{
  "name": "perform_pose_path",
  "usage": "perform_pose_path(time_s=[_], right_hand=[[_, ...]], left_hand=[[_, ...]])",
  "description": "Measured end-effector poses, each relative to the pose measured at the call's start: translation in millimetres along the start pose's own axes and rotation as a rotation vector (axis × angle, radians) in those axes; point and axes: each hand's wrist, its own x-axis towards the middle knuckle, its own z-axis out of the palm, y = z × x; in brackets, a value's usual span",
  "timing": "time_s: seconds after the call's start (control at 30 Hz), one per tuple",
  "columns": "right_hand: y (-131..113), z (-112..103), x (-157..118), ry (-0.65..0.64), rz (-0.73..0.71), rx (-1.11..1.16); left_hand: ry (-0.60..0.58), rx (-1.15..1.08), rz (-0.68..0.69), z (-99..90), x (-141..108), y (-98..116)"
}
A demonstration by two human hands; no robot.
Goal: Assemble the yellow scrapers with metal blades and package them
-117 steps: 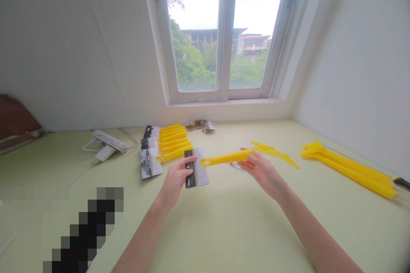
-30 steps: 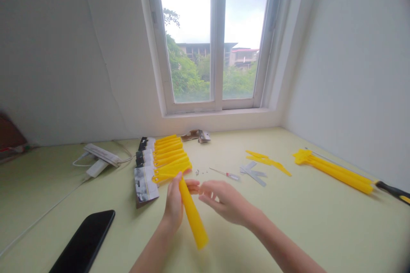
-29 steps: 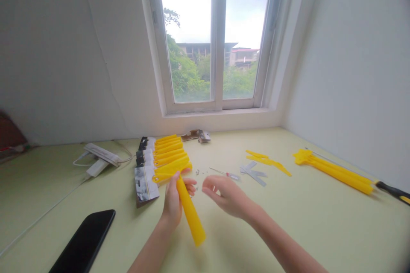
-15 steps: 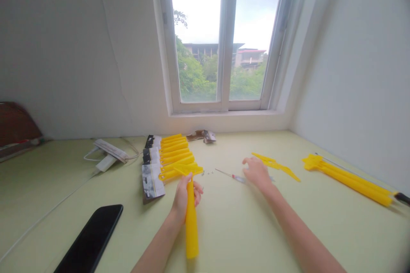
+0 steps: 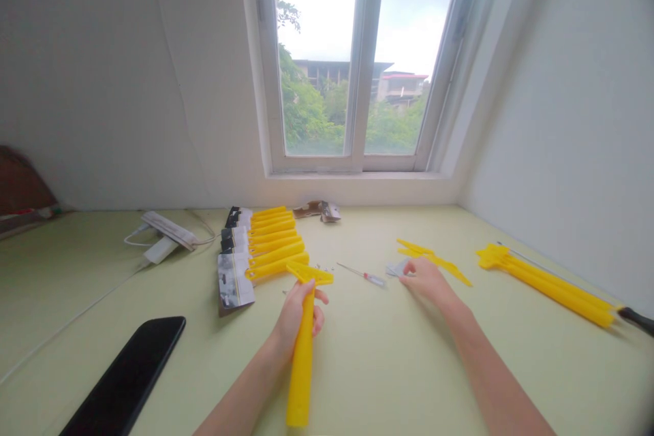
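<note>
Yellow T-shaped plastic tool (image 5: pixel 302 368) was held in the left hand (image 5: pixel 295 320), fingers closed around its long handle just below the crossbar. The handle pointed down toward the viewer, its end hanging past the hand; the crossbar lay just beyond the fingers, above the surface (image 5: pixel 76 300). The right hand (image 5: pixel 426 284) was well apart to the right, palm down, fingers loosely curved. It was not visibly closed on anything, and it lay just beside a grey flat piece (image 5: pixel 396 268); contact could not be told.

Count by group: about seven yellow bars (image 5: pixel 273 238) in a row beyond the left hand, exact number uncertain. Four or so printed cards (image 5: pixel 234 279) lay along their left ends; the print was too small to read, and no brand was legible. One small screwdriver with a red band (image 5: pixel 366 277) lay between the hands, with a few tiny metal bits (image 5: pixel 324 267) near it. One flat yellow piece (image 5: pixel 432 257) lay just beyond the right hand. One bundle of long yellow handles (image 5: pixel 544 286) lay further right, beside a black-handled tool (image 5: pixel 636 320).

Also on the surface: one black phone (image 5: pixel 125 376), one white adapter with cable (image 5: pixel 161 250), and torn brown packaging (image 5: pixel 317 210) beneath the window (image 5: pixel 357 61).
</note>
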Motion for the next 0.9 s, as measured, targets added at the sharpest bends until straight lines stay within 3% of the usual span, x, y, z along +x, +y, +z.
perform_pose_path(time_s=[0.13,0.27,0.5,0.63,0.9], right_hand=[[-1,0,1,-0.043,0.021,0.125],[-14,-8,-2,-0.059,-0.019,0.393],[-68,-17,-21,-0.372,-0.064,1.039],[-82,-11,-25,-0.323,-0.002,1.144],[-82,-3,-24,-0.197,0.046,1.179]], left_hand=[[-0.048,-0.014,0.021,2.6,-1,-4],[-0.06,-0.004,-0.02,6.7,-4,-2],[-0.11,0.0,-0.047,5.9,-5,-4],[-0.114,0.02,-0.01,0.8,-2,-12],[-0.125,0.014,-0.044,1.5,-2,-9]])
